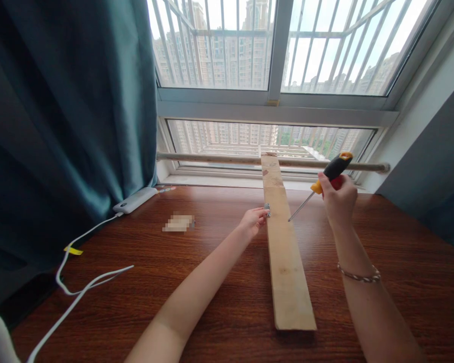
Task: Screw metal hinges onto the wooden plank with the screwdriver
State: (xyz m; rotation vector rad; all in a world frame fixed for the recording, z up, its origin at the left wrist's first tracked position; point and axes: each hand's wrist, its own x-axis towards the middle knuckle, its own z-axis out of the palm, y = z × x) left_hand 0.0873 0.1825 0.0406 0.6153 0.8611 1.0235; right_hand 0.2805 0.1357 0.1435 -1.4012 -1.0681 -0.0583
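Left hand (253, 222) pinches a metal fitting (267, 207) at left edge of wooden plank (287, 267), seemingly steadying it; right hand (339, 197) grips screwdriver (335, 167) at right.

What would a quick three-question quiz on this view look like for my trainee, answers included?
1. Which tool does the right hand hold?
2. Where does the left hand hold the small metal piece?
a) At the near end of the wooden board
b) At the board's left edge
c) At the board's right edge
3. True or false: the white box with a cable lies to the left of the board.

Key: 1. A screwdriver; 2. b; 3. True.
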